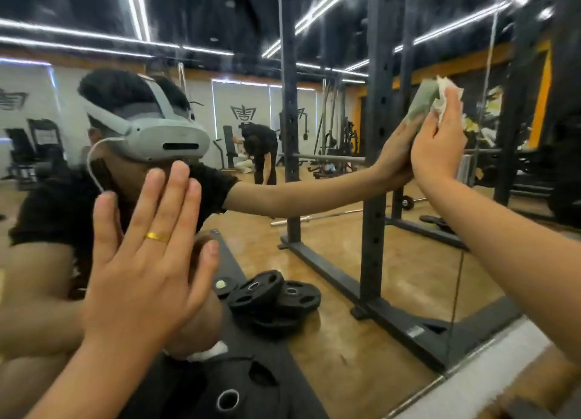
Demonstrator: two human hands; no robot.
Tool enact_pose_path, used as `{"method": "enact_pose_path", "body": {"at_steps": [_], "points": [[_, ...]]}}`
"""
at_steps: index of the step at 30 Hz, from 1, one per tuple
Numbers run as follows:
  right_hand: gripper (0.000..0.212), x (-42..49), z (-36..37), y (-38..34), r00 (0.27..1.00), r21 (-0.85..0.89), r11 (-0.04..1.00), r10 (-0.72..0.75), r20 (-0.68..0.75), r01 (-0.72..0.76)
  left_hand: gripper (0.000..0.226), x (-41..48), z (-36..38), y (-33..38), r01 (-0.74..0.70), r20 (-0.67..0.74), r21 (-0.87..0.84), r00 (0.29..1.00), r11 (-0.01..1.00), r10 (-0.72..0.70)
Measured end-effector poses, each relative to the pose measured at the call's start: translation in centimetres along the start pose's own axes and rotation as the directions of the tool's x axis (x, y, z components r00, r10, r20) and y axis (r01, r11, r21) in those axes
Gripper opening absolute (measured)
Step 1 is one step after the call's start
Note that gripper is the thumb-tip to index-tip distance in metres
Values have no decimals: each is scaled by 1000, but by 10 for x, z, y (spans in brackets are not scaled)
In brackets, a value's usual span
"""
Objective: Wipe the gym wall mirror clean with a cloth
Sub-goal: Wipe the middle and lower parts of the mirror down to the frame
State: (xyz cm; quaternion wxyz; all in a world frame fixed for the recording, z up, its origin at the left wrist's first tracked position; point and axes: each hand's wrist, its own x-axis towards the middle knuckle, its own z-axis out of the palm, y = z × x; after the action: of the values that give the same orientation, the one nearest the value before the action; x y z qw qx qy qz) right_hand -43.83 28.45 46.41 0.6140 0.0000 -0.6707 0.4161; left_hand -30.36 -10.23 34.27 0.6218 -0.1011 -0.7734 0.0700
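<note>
Gym wall mirror: fills nearly the whole view, reflecting a wood-toned floor, a dark ceiling with strip lights, and the person in a black shirt and grey headset.

Cloth: pale, crumpled; high on the right part of the glass; trapped between the mirror and the right grip, its bunched top edge showing above and beside the fingertips.

Right grip: fingers straight and close together, pointing up, pressing the cloth flat to the glass; forearm reaches in from the lower right.

Left grip: lower left, well apart from the cloth; fingers straight and slightly spread, palm toward the mirror; holds nothing; gold ring on one finger.

Edges: thin vertical seam between mirror panels just right of the right grip; lower mirror edge meets a pale ledge at lower right.

Open room: broad stretch of bare glass between the two grips and below the cloth.

Reflected items: black power rack upright in mid-view; stacked black weight plates on the floor; a second person bent over in the far background.
</note>
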Motion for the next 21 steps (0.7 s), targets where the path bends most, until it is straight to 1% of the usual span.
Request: {"method": "enact_pose_path", "body": {"at_steps": [3, 4, 6, 8, 10, 12, 13, 14, 15, 16, 17, 18, 19, 20, 21], "points": [[51, -6, 1, 8, 997, -61, 997, 58, 41, -56, 67, 3, 1, 14, -54, 54, 88, 997, 995, 50], [52, -10, 2, 7, 997, -49, 997, 56, 62, -53, 67, 0, 0, 11, -45, 64, 104, 997, 994, 38], [53, -23, 3, 3, 995, 32, 999, -11, 98, 8, 66, -4, -2, 4, -35, 77, 147, 997, 989, 23], [54, -47, 0, -2, 979, 77, 988, -143, 142, 134, 66, -5, 1, 2, -30, 61, 170, 998, 985, 20], [57, -84, 1, -6, 920, 84, 950, -314, 235, 302, 66, -6, 2, 5, -42, 44, 165, 998, 985, 35], [60, -118, 7, -6, 804, 85, 870, -482, 347, 485, 66, -10, 3, 3, -50, 43, 170, 998, 984, 43], [60, -125, 8, -6, 747, 89, 833, -533, 397, 547, 66, -11, 3, 2, -48, 41, 178, 998, 983, 41], [60, -120, 8, -6, 716, 92, 813, -555, 423, 575, 66, -11, 4, 1, -42, 28, 185, 999, 982, 37], [59, -109, 8, -10, 733, 95, 826, -541, 413, 556, 66, -11, 5, 1, -43, 20, 189, 999, 981, 40], [58, -94, 9, -17, 796, 93, 871, -481, 368, 483, 66, -9, 6, 1, -46, 15, 187, 999, 981, 44], [56, -79, 11, -27, 874, 102, 922, -387, 294, 375, 66, -8, 6, 1, -47, 8, 184, 999, 982, 46], [54, -69, 16, -39, 936, 140, 959, -273, 224, 246, 66, -7, 7, 2, -51, 1, 185, 999, 981, 52], [54, -71, 22, -50, 967, 185, 971, -187, 172, 154, 66, -7, 7, 1, -51, -4, 184, 999, 982, 52], [54, -84, 28, -59, 978, 200, 973, -144, 148, 112, 66, -8, 8, 1, -51, -4, 185, 999, 981, 52], [55, -107, 33, -62, 978, 209, 971, -148, 145, 116, 67, -10, 8, 0, -50, -6, 184, 999, 982, 52]]}}
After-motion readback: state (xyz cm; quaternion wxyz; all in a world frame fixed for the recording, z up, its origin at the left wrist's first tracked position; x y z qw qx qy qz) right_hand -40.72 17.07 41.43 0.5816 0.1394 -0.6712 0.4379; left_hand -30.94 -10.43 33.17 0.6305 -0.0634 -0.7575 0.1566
